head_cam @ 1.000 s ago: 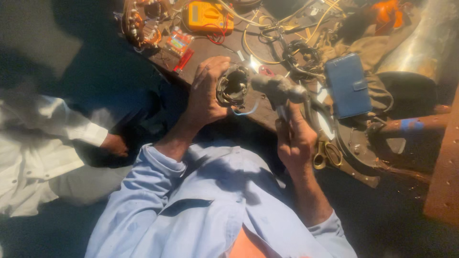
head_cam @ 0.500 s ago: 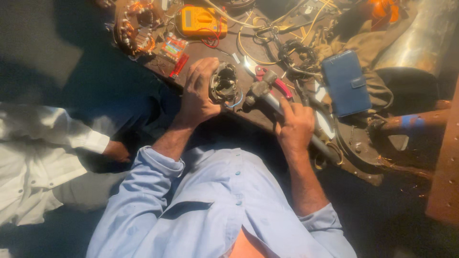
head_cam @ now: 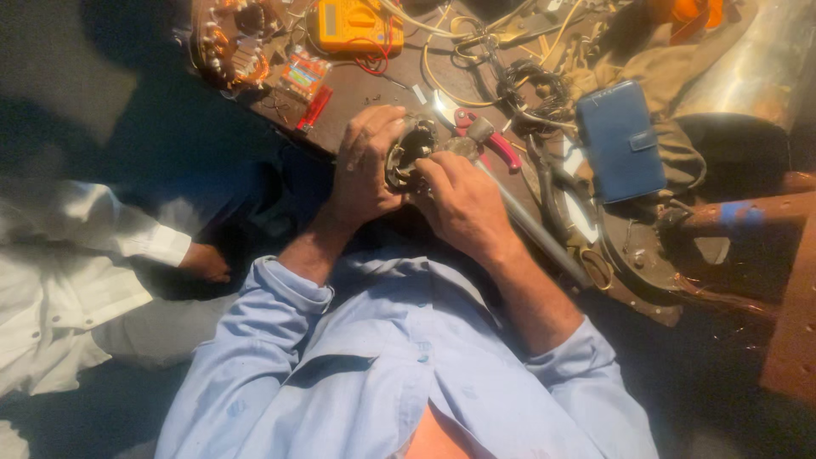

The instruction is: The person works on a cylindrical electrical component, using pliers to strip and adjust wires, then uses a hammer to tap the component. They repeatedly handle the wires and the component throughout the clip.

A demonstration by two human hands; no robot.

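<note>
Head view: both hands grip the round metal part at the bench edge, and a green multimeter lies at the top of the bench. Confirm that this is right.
Not quite. The head view shows the multimeter is yellow-orange, not green. The rest holds: the left hand and right hand both grip the round metal part at the bench edge.

A small round motor part (head_cam: 408, 153), dark metal with a hollow centre and a ring of windings, is tilted on edge just above the brown tabletop (head_cam: 357, 93). The left hand (head_cam: 365, 166) cups its side while the right hand (head_cam: 459, 200) presses against its lower edge.
</note>
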